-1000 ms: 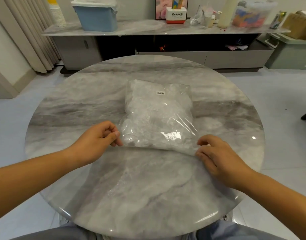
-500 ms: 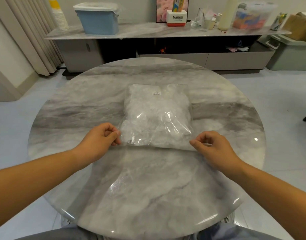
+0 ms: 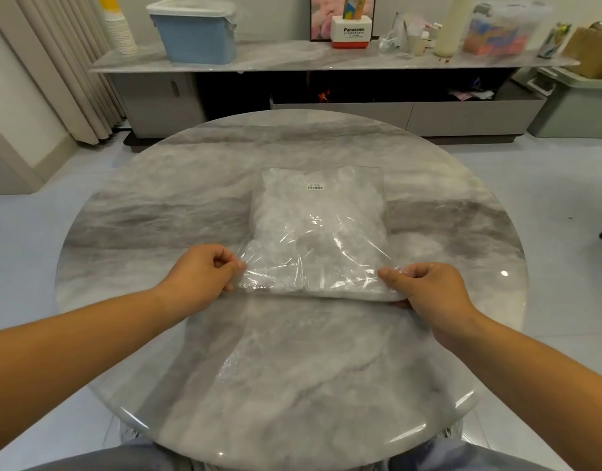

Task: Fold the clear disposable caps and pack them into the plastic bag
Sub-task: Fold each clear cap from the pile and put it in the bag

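On the round marble table [image 3: 445, 198], seen from the head camera, we find the plastic bag [image 3: 318, 232] lying flat near the middle, its long side running away from us. It is stuffed with crumpled clear disposable caps [image 3: 292, 212], and a small white barcode label [image 3: 315, 187] sits near its far edge.

Our left hand [image 3: 197, 277] holds the bag's near left corner: the fingers are curled in and the thumb pinches the film against the forefinger. Our right hand [image 3: 428, 287] holds the near right corner, thumb on top of the film and the fingers curled under the edge. The near edge is raised slightly off the table between the two hands.

A faint patch of clear film [image 3: 252, 362] lies on the table closer to us; we cannot tell what it is.

Beyond the table stands a long sideboard [image 3: 292, 57] bearing a blue lidded bin [image 3: 194, 32] and a white Panasonic box [image 3: 353, 32].
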Demonstrator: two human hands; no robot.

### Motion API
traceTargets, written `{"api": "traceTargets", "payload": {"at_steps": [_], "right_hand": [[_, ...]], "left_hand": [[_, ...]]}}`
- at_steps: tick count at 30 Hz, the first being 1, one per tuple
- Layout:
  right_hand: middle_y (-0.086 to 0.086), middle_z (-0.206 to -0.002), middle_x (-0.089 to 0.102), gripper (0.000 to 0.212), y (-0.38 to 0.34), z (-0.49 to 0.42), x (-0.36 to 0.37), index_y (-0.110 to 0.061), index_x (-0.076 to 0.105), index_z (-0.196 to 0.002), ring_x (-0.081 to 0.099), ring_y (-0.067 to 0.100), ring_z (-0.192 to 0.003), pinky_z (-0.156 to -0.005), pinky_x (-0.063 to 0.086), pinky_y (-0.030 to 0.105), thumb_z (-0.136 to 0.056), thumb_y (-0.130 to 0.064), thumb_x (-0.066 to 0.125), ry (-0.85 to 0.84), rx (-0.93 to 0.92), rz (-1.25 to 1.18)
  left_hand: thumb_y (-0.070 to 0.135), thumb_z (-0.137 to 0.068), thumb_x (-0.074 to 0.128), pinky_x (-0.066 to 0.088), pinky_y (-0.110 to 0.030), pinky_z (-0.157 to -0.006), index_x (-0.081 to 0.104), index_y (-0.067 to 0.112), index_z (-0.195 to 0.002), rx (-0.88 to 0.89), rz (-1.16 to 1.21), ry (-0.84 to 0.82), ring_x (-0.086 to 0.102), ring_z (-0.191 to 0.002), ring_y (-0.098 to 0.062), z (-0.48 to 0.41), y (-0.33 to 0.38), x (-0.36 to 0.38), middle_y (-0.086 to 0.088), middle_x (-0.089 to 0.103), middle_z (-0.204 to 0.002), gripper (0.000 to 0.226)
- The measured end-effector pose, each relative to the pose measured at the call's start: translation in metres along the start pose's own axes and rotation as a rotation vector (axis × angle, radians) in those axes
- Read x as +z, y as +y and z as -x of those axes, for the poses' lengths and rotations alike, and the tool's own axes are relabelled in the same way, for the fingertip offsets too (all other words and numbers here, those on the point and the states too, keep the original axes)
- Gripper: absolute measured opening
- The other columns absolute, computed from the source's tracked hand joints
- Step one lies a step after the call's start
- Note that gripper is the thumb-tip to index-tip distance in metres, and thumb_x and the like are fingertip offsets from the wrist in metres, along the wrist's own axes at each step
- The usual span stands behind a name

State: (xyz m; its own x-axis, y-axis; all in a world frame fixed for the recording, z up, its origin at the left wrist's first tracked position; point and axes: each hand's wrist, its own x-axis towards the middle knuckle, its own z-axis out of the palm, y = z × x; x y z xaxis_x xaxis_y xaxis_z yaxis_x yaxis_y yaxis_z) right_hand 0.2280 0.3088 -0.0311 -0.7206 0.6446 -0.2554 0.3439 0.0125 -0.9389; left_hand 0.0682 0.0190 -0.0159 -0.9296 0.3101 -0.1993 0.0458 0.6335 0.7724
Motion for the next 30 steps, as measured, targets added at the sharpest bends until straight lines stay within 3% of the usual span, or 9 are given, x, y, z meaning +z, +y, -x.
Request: {"api": "traceTargets", "payload": {"at_steps": [6,9,12,15,19,24,26,28,30], "right_hand": [[-0.004,-0.056,0.061,0.031,0.003,0.0,-0.002,-0.011,0.067,-0.071,0.055,0.014,-0.054,-0.055,0.041,0.026,-0.077,-0.032,0.089,0.074,-0.079,0.311],[0.001,-0.082,0.064,0.038,0.0,-0.001,-0.001,-0.017,0.059,-0.088,0.062,0.018,-0.075,-0.063,0.046,0.03,-0.074,-0.034,0.09,0.081,-0.089,0.385],[0.005,-0.086,0.066,0.042,-0.001,-0.006,-0.002,-0.015,0.059,-0.09,0.063,0.022,-0.078,-0.068,0.05,0.034,-0.071,-0.034,0.092,0.066,-0.069,0.414],[0.006,-0.083,0.065,0.043,-0.004,-0.007,-0.002,-0.013,0.06,-0.087,0.061,0.021,-0.074,-0.064,0.048,0.032,-0.07,-0.032,0.093,0.04,-0.031,0.42],[0.003,-0.078,0.061,0.043,-0.004,-0.01,-0.005,-0.012,0.059,-0.085,0.057,0.021,-0.071,-0.061,0.044,0.032,-0.068,-0.03,0.094,0.013,-0.014,0.458],[0.001,-0.106,0.061,0.053,-0.004,0.003,0.001,-0.018,0.052,-0.109,0.059,0.016,-0.089,-0.071,0.047,0.031,-0.076,-0.042,0.086,0.011,-0.062,0.649],[0.007,-0.128,0.053,0.062,-0.005,0.013,0.002,-0.017,0.05,-0.128,0.055,0.025,-0.112,-0.089,0.044,0.032,-0.081,-0.044,0.079,0.147,-0.356,0.754],[0.013,-0.14,0.051,0.051,-0.008,0.03,0.006,-0.012,0.053,-0.132,0.047,0.033,-0.128,-0.104,0.039,0.041,-0.09,-0.04,0.066,0.187,-0.884,0.892],[0.012,-0.149,0.051,0.051,0.002,0.044,0.016,-0.011,0.055,-0.138,0.044,0.031,-0.14,-0.114,0.037,0.044,-0.098,-0.042,0.049,-0.112,-1.195,1.063]], "left_hand": [[0.029,-0.091,0.073,0.056,-0.039,-0.067,0.06,0.015,-0.086,0.021,-0.164,0.002,0.069,-0.066,-0.021,0.003,0.003,0.01,0.001,0.062,-0.064,0.02],[0.033,-0.093,0.067,0.05,-0.042,-0.087,0.051,0.02,-0.112,0.131,-0.426,0.055,0.061,-0.096,-0.026,0.009,0.003,0.021,-0.004,0.062,-0.105,0.028],[0.012,-0.088,0.064,0.035,-0.049,-0.11,0.043,0.015,-0.142,0.576,-0.618,0.178,0.042,-0.135,-0.038,0.021,0.006,0.038,-0.015,0.04,-0.148,0.057],[0.024,-0.1,0.043,0.02,-0.046,-0.12,0.046,0.007,-0.147,1.009,-0.825,0.004,0.029,-0.15,-0.035,0.033,0.008,0.062,-0.017,0.033,-0.161,0.051],[0.065,-0.101,0.012,-0.011,-0.038,-0.123,-0.006,0.017,-0.161,0.849,-0.934,-0.292,-0.024,-0.152,-0.014,0.036,0.002,0.07,0.0,-0.016,-0.168,0.079],[0.073,-0.098,0.013,-0.017,-0.037,-0.123,-0.022,0.025,-0.157,0.766,-0.953,-0.432,-0.039,-0.143,-0.006,0.029,0.003,0.071,0.007,-0.034,-0.161,0.084],[0.076,-0.096,0.011,-0.016,-0.038,-0.124,-0.023,0.025,-0.156,0.76,-0.972,-0.441,-0.04,-0.143,-0.006,0.026,0.003,0.072,0.007,-0.035,-0.161,0.086],[0.078,-0.095,0.012,-0.016,-0.038,-0.124,-0.023,0.025,-0.156,0.773,-0.985,-0.437,-0.041,-0.143,-0.006,0.023,0.004,0.073,0.005,-0.035,-0.161,0.088],[0.078,-0.095,0.013,-0.015,-0.039,-0.124,-0.022,0.024,-0.157,0.797,-0.983,-0.424,-0.04,-0.144,-0.007,0.023,0.003,0.073,0.004,-0.034,-0.162,0.09]]}}
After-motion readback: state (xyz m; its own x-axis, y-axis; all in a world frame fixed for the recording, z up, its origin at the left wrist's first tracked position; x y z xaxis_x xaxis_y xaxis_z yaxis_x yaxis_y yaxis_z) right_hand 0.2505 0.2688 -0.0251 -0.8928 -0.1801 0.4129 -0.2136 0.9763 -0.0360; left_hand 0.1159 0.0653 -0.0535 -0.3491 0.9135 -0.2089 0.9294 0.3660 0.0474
